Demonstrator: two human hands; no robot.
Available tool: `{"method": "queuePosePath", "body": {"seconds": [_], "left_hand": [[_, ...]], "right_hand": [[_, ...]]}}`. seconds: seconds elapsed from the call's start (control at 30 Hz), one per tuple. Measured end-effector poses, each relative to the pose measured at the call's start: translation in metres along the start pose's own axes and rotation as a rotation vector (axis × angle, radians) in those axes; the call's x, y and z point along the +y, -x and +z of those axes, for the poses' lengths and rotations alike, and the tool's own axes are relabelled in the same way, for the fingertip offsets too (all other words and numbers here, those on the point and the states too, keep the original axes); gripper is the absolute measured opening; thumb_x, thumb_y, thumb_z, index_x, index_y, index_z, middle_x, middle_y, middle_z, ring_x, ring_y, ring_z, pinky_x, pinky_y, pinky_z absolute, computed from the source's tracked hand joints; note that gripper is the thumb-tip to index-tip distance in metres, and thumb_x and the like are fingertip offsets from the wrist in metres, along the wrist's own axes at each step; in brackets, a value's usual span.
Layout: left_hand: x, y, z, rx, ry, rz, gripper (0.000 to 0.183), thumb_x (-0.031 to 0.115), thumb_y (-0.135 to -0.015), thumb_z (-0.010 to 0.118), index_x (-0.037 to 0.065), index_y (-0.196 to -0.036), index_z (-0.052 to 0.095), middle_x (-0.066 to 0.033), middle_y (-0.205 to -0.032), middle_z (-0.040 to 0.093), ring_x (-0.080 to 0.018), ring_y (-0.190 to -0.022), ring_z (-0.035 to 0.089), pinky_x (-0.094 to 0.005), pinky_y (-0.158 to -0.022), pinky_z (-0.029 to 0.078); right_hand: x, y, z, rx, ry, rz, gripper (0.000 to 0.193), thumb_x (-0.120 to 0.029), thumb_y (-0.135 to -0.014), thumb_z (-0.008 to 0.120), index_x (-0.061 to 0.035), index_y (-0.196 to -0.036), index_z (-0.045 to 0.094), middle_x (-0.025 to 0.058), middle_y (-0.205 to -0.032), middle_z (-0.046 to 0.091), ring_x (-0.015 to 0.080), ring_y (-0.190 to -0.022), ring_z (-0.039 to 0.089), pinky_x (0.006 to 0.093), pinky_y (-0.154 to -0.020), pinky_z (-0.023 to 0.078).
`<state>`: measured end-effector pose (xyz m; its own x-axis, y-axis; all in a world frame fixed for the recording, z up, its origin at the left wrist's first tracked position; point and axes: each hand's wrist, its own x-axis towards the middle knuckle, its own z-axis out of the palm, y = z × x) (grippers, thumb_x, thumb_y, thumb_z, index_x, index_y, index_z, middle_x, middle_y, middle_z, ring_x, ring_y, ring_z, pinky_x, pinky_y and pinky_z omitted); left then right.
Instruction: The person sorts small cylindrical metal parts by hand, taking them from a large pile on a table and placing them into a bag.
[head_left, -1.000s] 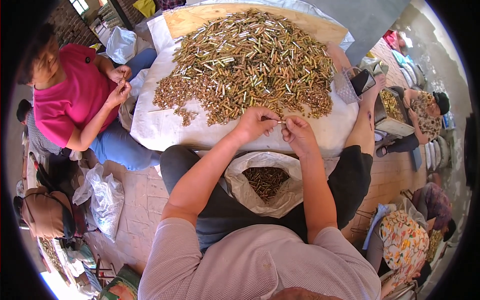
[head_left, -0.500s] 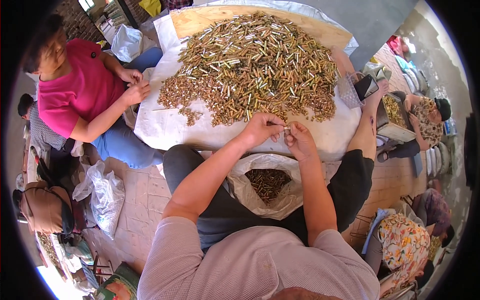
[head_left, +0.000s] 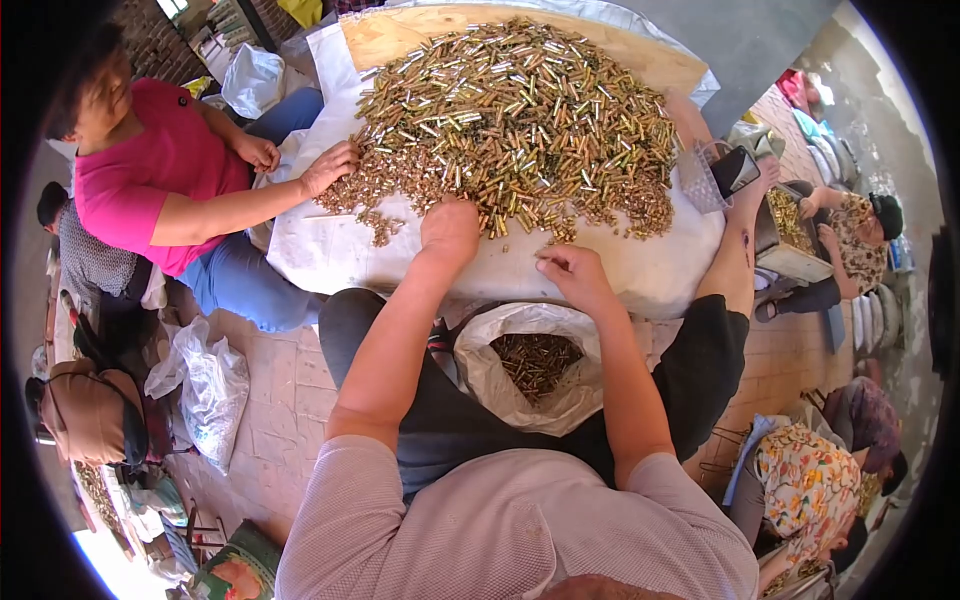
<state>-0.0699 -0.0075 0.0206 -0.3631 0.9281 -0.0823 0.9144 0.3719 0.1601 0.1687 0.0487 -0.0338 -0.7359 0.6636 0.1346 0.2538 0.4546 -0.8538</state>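
Observation:
A wide heap of small brass-coloured metal tubes [head_left: 520, 120] covers the white-sheeted table [head_left: 330, 250] in front of me. Smaller coppery pieces [head_left: 385, 185] lie along its near left edge. My left hand [head_left: 450, 232] reaches into the near edge of the heap, back of the hand toward me, so its fingers are hidden. To its right my right hand [head_left: 575, 272] is just over the sheet, thumb and fingers drawn together; whether a small piece sits in them I cannot make out. Between my legs an open white sack [head_left: 480, 400] holds many dark, thin metal pieces [head_left: 535, 365].
On the left, a person in a pink top [head_left: 150, 170] has one hand in the heap. A clear plastic container [head_left: 703, 180] and a phone [head_left: 735, 172] are at the table's right. A filled plastic bag [head_left: 212, 400] stands on the brick floor. Other people work around the room.
My hands were together, holding a small metal piece; now they are apart, the left at the heap and the right lower over the sheet. The co-worker's hand has moved into the heap.

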Motion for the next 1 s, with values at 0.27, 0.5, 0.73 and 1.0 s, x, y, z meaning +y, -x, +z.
{"method": "queuePosePath", "body": {"seconds": [0.27,0.5,0.73,1.0], "left_hand": [[-0.007,0.003,0.005,0.070,0.305,0.156,0.018,0.011,-0.085,0.064,0.002,-0.098,0.071,-0.0183,-0.102,0.070,-0.0309,-0.092,0.069,-0.0428,-0.080,0.055],[0.016,0.008,0.007,-0.218,1.052,0.310,0.012,0.007,-0.088,0.068,0.000,-0.098,0.067,-0.0075,-0.081,0.069,-0.0142,-0.066,0.065,-0.0297,-0.059,0.052],[0.030,0.014,0.015,-0.345,1.236,0.358,0.011,0.007,-0.090,0.068,0.001,-0.099,0.068,-0.0037,-0.083,0.068,-0.0093,-0.065,0.062,-0.0253,-0.052,0.051],[0.038,0.017,0.007,-0.362,1.228,0.319,0.012,0.007,-0.090,0.067,0.000,-0.100,0.069,-0.0046,-0.084,0.069,-0.0099,-0.065,0.062,-0.0256,-0.052,0.051]], "right_hand": [[0.006,-0.005,0.028,0.197,0.562,-0.023,0.012,-0.007,-0.081,0.069,-0.0005,-0.091,0.066,0.0175,-0.084,0.062,0.0383,-0.080,0.062,0.0422,-0.070,0.051],[-0.001,-0.002,0.006,0.199,0.252,0.008,0.010,-0.006,-0.090,0.064,0.0006,-0.097,0.066,0.0091,-0.082,0.065,0.0204,-0.069,0.062,0.0350,-0.060,0.050],[-0.022,0.000,-0.005,0.279,-0.869,0.231,0.013,-0.011,-0.094,0.064,-0.0017,-0.103,0.066,0.0041,-0.083,0.064,0.0125,-0.068,0.059,0.0272,-0.057,0.049],[-0.016,0.002,-0.009,0.297,-0.959,0.239,0.014,-0.012,-0.093,0.067,-0.0024,-0.103,0.067,0.0039,-0.082,0.064,0.0123,-0.067,0.059,0.0263,-0.056,0.048]]}}
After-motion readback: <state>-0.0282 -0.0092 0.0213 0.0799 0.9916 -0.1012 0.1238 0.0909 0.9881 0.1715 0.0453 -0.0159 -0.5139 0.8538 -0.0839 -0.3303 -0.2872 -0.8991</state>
